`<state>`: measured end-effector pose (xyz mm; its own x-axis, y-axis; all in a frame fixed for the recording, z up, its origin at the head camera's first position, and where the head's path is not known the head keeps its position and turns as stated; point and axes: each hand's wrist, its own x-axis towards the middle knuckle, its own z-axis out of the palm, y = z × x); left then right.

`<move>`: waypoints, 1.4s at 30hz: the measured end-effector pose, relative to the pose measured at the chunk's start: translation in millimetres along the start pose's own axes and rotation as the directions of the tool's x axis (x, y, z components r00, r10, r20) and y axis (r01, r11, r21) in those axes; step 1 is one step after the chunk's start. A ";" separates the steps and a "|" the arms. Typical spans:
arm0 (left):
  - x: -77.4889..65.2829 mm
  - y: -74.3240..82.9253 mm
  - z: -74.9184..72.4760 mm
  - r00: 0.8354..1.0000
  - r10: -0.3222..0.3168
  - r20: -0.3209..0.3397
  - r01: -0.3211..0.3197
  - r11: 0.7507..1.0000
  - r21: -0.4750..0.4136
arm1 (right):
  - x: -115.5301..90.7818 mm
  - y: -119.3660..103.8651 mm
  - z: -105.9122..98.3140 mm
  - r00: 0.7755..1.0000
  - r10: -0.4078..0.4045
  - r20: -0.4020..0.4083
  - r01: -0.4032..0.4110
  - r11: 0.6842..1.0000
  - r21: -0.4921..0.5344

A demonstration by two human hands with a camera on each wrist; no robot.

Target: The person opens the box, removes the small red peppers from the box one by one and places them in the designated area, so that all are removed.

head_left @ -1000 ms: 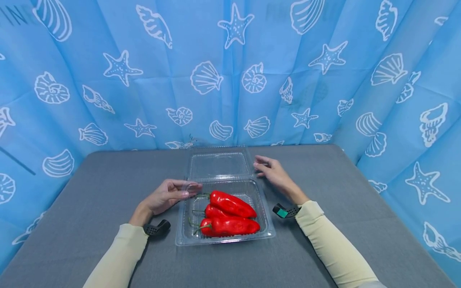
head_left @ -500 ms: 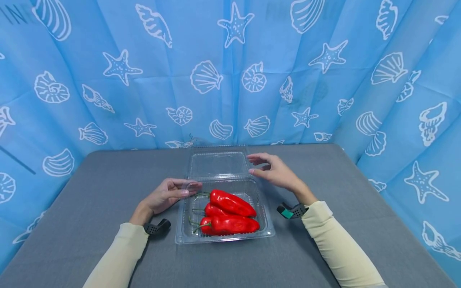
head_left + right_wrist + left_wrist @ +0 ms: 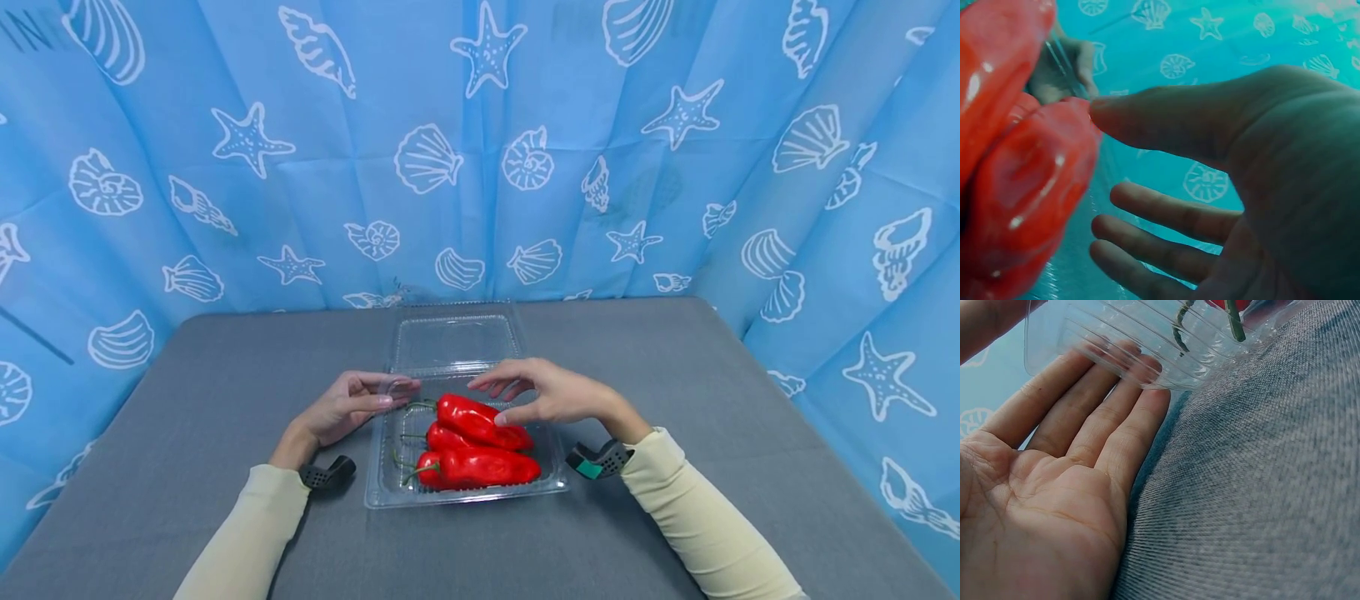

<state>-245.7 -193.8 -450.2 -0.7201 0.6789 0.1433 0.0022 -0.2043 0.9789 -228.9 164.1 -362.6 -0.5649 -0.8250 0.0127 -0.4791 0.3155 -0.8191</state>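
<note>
A clear plastic clamshell container (image 3: 468, 498) lies on the table with its lid folded back. Inside it are three long red peppers (image 3: 480, 469) with green stems, lying side by side. At the container's back left corner my left hand (image 3: 341, 408) holds the rim, the fingers showing through the plastic and the thumb on the near side. Over the container's right part hovers my right hand (image 3: 551, 392), fingers spread and apart. Its thumb tip is at the rearmost pepper (image 3: 1035, 187); whether it touches cannot be told. No pepper is between its thumb and fingers.
The open lid (image 3: 453, 342) lies flat behind the container. A grey cloth (image 3: 247, 358) covers the table, and a blue curtain (image 3: 480, 208) with white shells and starfish hangs close behind and at the sides.
My right hand has moved from beside the lid, leftward and toward me, over the peppers, its thumb and fingers spreading wider. My left hand, the container and the peppers stay where they were.
</note>
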 end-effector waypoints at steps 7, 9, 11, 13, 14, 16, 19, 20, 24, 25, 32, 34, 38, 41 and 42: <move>-0.2 -0.6 -0.1 1.000 -0.006 0.004 0.006 1.000 -0.006 | 3.2 4.1 8.5 0.998 -0.002 0.064 0.002 1.000 0.010; -0.1 -0.8 0.0 1.000 -0.002 0.006 0.002 1.000 -0.003 | 3.7 4.8 9.3 0.998 0.000 0.064 0.000 1.000 0.005; 0.1 -1.0 -0.2 1.000 0.002 0.007 -0.002 1.000 -0.001 | 4.3 5.0 10.2 0.998 0.006 0.066 -0.006 1.000 0.004; 0.1 -1.3 -0.3 1.000 0.004 0.007 -0.004 1.000 0.003 | 4.5 4.9 10.9 0.998 0.011 0.069 -0.012 1.000 0.001; 0.1 -1.5 -0.4 1.000 0.003 0.007 -0.003 1.000 0.005 | 4.6 5.4 11.3 0.997 0.012 0.070 -0.012 1.000 -0.002; 0.2 -1.8 -0.5 1.000 0.001 0.008 -0.001 1.000 0.008 | 4.8 4.8 11.9 0.997 0.012 0.074 -0.012 1.000 -0.009; 0.3 -2.1 -0.4 1.000 0.000 0.009 -0.001 1.000 0.010 | 5.4 3.4 12.5 0.997 0.006 0.079 -0.004 1.000 -0.022; 0.3 -2.2 -0.4 1.000 0.000 0.009 0.000 1.000 0.010 | 5.8 3.3 12.7 0.997 0.003 0.082 0.000 1.000 -0.028; 0.2 -2.2 -0.6 1.000 0.004 0.009 -0.004 1.000 0.010 | 7.2 3.0 13.6 0.996 -0.001 0.092 0.006 0.999 -0.051; 0.1 -2.1 -0.7 1.000 0.003 0.010 -0.003 1.000 0.009 | 7.5 3.3 14.0 0.996 -0.001 0.094 0.006 0.998 -0.059; 0.4 -1.9 -1.5 1.000 0.007 0.015 -0.007 1.000 0.006 | 9.6 2.4 16.8 0.996 -0.025 0.083 0.036 0.991 -0.127; 0.6 -1.8 -1.7 1.000 0.006 0.016 -0.006 1.000 0.007 | 10.1 1.2 17.6 0.996 -0.036 0.081 0.048 0.988 -0.150; 1.0 -1.3 -1.9 1.000 0.003 0.012 -0.003 1.000 0.011 | 11.1 -0.4 18.7 0.996 -0.049 0.077 0.063 0.980 -0.187; 1.0 -0.3 -1.7 1.000 -0.006 0.006 0.006 1.000 0.012 | 11.9 -0.5 19.2 0.996 -0.047 0.077 0.061 0.980 -0.189; 0.8 0.2 -1.5 1.000 -0.008 0.003 0.008 1.000 0.011 | 12.1 -0.5 19.3 0.996 -0.044 0.077 0.057 0.982 -0.181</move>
<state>-247.3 -194.3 -450.1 -0.7184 0.6823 0.1357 0.0043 -0.1908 0.9816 -222.5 144.9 -373.1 -0.4900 -0.8717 0.0044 -0.6244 0.3475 -0.6996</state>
